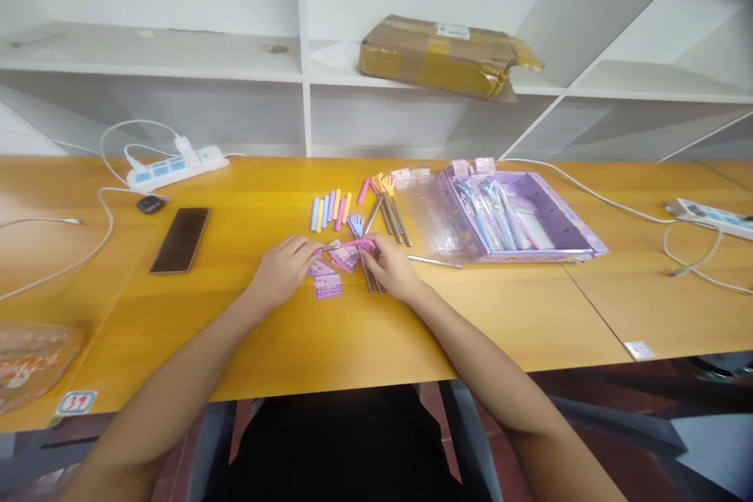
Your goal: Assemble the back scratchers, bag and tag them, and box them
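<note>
Between my two hands, above the wooden table, stretches a pink back scratcher [351,245] with a short metal section. My left hand [285,273] pinches its left end, and my right hand [391,267] closes around the pink part at the right. Printed purple cards [328,286] lie just below it. Blue claw-shaped heads [356,223] on metal rods lie partly under my right hand. Farther back are orange and pink claw heads [385,185] on rods. Coloured handle tubes [330,209] sit in a row beyond my left hand.
A purple display box [580,247] holds wrapped back scratchers, with clear plastic bags [432,216] beside it. A loose metal rod [435,261] lies nearby. At left are a phone [180,240] and a power strip [176,168]. A taped carton [447,56] sits on the shelf.
</note>
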The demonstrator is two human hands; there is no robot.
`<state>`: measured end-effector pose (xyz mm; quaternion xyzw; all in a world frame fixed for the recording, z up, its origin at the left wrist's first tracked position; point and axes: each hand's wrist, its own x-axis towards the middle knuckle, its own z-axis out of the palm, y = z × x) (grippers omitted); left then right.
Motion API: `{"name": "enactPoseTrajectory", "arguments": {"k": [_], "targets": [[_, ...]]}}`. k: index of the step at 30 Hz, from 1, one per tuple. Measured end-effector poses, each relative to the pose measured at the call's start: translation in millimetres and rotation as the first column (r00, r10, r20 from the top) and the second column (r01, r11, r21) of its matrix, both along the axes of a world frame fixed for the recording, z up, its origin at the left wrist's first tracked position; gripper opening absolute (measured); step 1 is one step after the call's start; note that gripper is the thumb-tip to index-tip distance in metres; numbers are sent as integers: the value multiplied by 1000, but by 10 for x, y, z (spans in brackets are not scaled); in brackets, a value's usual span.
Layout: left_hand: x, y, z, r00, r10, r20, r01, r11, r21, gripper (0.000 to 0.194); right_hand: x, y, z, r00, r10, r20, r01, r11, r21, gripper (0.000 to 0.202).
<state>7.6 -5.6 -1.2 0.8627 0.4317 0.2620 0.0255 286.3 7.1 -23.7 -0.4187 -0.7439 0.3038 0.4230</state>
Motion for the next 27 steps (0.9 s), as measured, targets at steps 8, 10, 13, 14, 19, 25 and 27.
{"name": "enactPoseTrajectory", "arguments": {"k": [8,10,13,14,19,25,27], "targets": [[62,-78,-82,981,-88,-175,89,996,-2,34,-42,-20,-7,932,103,347,-183,961,206,22],[68,-78,-97,975,-82,-206,82,997,-8,36,-65,-17,-16,931,69,358,-165,956,243,24],[75,-70,-69,971,-46,-236,28,996,-82,37,-73,7,5,931,13,366,-130,946,298,22],[79,-71,-43,968,-33,-248,2,992,-125,36,-73,13,30,924,-14,382,-116,943,313,22],[150,-167,187,948,-9,-319,-88,953,-289,29,-90,-97,350,816,-77,574,-108,953,282,22],[252,-526,414,930,-63,-361,-12,979,-204,22,-45,-536,713,583,2,812,-254,950,180,18],[237,-651,412,920,-73,-385,13,988,-156,24,-19,-680,680,581,-14,813,-270,940,210,14]]}}
